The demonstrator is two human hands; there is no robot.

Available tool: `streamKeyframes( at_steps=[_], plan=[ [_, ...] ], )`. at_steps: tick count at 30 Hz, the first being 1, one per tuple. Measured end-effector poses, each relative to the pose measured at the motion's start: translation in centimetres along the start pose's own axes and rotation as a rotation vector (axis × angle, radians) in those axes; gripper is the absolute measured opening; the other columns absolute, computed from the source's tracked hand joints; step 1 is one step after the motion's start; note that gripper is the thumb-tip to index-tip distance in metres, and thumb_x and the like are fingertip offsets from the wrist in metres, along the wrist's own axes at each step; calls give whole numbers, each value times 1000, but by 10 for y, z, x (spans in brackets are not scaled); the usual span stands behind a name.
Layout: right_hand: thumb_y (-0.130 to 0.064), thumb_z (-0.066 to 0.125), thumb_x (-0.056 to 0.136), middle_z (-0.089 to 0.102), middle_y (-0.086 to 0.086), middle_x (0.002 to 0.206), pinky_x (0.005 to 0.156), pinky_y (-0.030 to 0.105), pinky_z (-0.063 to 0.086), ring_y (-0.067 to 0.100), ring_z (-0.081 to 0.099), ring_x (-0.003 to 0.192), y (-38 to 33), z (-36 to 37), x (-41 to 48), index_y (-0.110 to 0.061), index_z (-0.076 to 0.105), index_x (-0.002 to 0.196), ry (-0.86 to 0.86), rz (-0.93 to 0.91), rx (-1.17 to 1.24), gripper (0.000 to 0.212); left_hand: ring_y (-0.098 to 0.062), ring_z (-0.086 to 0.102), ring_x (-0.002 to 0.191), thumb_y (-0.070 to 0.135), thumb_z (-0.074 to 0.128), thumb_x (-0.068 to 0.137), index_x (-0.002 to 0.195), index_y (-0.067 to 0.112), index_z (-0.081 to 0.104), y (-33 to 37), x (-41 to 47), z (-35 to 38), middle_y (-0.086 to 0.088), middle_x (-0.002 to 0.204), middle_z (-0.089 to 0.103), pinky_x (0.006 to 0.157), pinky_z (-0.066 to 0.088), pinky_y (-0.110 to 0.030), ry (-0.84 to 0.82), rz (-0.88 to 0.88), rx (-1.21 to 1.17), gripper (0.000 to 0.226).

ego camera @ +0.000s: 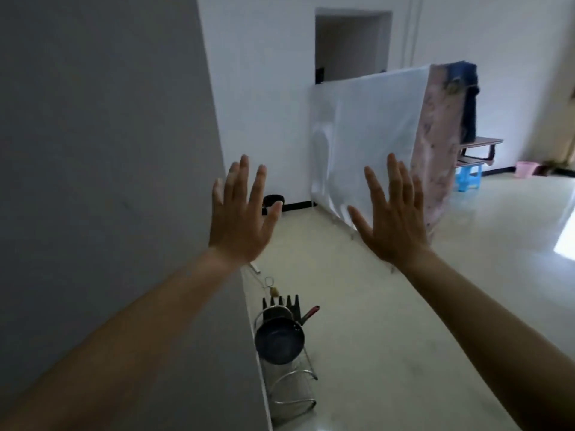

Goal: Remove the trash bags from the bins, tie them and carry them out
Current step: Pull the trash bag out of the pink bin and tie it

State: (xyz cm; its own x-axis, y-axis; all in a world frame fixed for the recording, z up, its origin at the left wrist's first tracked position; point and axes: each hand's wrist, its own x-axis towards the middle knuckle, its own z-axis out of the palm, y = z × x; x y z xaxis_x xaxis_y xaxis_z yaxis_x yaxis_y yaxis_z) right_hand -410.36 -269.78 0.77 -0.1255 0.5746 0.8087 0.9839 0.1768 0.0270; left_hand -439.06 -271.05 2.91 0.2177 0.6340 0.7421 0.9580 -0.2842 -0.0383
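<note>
On the floor by the far wall: a dark bin (272, 200) at the baseboard, partly hidden behind the left thumb; I cannot tell whether it holds a bag.
Far right: a pink bin (525, 168), near a blue stool (468, 179).
Left hand (241, 216): raised, fingers spread straight, holding nothing.
Right hand (393, 222): raised, fingers spread, holding nothing, in front of a hanging white sheet (367, 135).
Below the hands: a dark pan (278, 339) tilted in a wire rack (294, 388) on the floor.

I count two hands, a left hand (241, 219) and a right hand (395, 225), one frying pan (279, 339), one wire rack (292, 387), one black bin (272, 199), one pink bin (525, 169), one blue stool (468, 178), one white sheet (367, 135), one patterned cloth (435, 144), one doorway (351, 45)
</note>
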Motion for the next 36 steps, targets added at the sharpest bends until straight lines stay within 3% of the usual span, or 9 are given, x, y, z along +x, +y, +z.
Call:
streamKeyframes(
  at_steps=[4, 8, 22, 29, 36],
  plan=[
    [-59, 44, 96, -2, 18, 166, 121, 56, 11, 36, 4, 153, 102, 40, 10, -19, 18, 159, -53, 42, -73, 79, -35, 15, 151, 54, 32, 101, 157, 14, 22, 69, 64, 91, -17, 166, 10, 117, 20, -61, -57, -4, -52, 70],
    [-60, 43, 95, -3, 18, 166, 122, 56, 10, 35, 3, 153, 163, 87, 47, -20, 15, 159, -118, 31, -106, 80, -34, 15, 151, 56, 29, 100, 157, 15, 21, 97, 115, 156, -16, 166, 10, 116, 20, -62, -111, -88, -107, 70],
    [-57, 43, 96, 11, 20, 164, 123, 54, 9, 35, 13, 151, 190, 300, 206, -19, 20, 158, -100, -94, -147, 76, -37, 20, 149, 54, 28, 99, 156, 12, 25, 28, 308, 371, -18, 164, 18, 116, 19, -62, -13, -73, -203, 70],
    [-56, 42, 95, 15, 20, 163, 122, 53, 12, 35, 17, 151, 273, 421, 262, -19, 24, 157, -143, 17, -177, 75, -38, 24, 147, 51, 30, 100, 154, 11, 28, 19, 398, 520, -19, 162, 21, 113, 23, -61, -72, -58, -246, 68],
    [-59, 36, 95, 13, 19, 164, 122, 53, 10, 36, 16, 151, 377, 615, 317, -19, 22, 157, -259, 29, -150, 75, -36, 22, 149, 51, 30, 100, 154, 12, 29, 24, 480, 709, -19, 163, 20, 114, 24, -61, -159, -51, -212, 67]
  ],
)
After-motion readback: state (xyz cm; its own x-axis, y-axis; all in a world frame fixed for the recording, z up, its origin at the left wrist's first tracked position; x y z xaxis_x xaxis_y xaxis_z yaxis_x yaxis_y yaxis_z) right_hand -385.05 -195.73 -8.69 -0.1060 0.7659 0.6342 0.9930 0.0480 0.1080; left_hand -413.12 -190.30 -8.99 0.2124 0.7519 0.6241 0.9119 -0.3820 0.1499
